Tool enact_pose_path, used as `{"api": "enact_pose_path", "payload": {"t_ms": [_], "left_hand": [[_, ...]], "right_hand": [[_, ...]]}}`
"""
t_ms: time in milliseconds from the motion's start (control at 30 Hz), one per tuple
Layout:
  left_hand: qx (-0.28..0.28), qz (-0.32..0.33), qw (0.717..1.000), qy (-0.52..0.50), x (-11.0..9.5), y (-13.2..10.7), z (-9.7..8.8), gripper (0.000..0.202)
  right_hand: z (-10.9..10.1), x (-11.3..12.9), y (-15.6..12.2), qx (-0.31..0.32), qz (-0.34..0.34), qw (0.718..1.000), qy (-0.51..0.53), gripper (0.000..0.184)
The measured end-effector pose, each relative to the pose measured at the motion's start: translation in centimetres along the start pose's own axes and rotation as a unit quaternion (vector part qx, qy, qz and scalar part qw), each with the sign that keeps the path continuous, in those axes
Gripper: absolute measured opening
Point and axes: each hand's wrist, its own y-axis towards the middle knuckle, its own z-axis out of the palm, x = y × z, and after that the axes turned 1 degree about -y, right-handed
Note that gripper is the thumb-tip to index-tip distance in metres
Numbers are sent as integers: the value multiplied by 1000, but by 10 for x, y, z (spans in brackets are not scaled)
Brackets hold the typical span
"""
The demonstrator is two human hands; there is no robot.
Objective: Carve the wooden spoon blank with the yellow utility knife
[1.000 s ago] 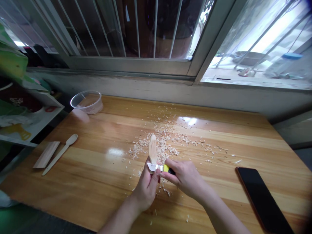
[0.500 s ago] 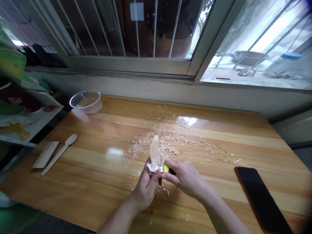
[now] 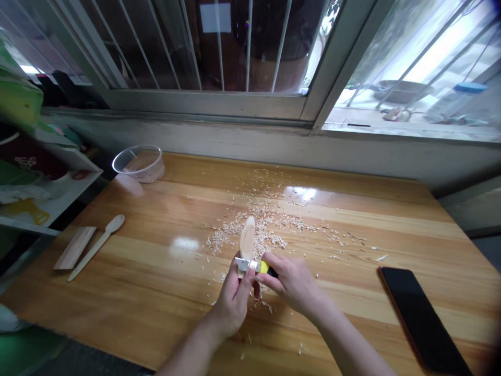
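Observation:
My left hand (image 3: pixel 234 303) is closed around the lower part of a pale wooden piece (image 3: pixel 247 238) shaped like a spoon bowl, held upright over the wooden table (image 3: pixel 156 282). My right hand (image 3: pixel 291 284) grips a knife with a yellow and black handle (image 3: pixel 265 268). Its short blade (image 3: pixel 243 264) lies across the wooden piece just above my left thumb. Wood shavings (image 3: pixel 258 219) are scattered on the table beyond both hands.
A finished wooden spoon (image 3: pixel 96 246) and a flat wooden blank (image 3: pixel 74 247) lie at the left. A clear plastic bowl (image 3: pixel 138 163) stands at the back left. A dark phone (image 3: pixel 422 319) lies at the right edge. A barred window runs behind.
The knife blade and both hands have shifted slightly up along the wooden piece. Everything else on the table is unchanged.

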Motion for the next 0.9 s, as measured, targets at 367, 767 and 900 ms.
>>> {"api": "enact_pose_path", "payload": {"t_ms": [367, 767, 900], "left_hand": [[-23, -2, 1000, -9, 4, 2, -13, 29], [-9, 5, 999, -49, 5, 0, -10, 27], [-15, 18, 998, -50, 9, 0, -11, 24]], "right_hand": [[8, 2, 0, -5, 4, 999, -36, 57], [-3, 3, -1, 27, -11, 1000, -6, 56], [0, 4, 0, 28, 1, 1000, -14, 57]]}}
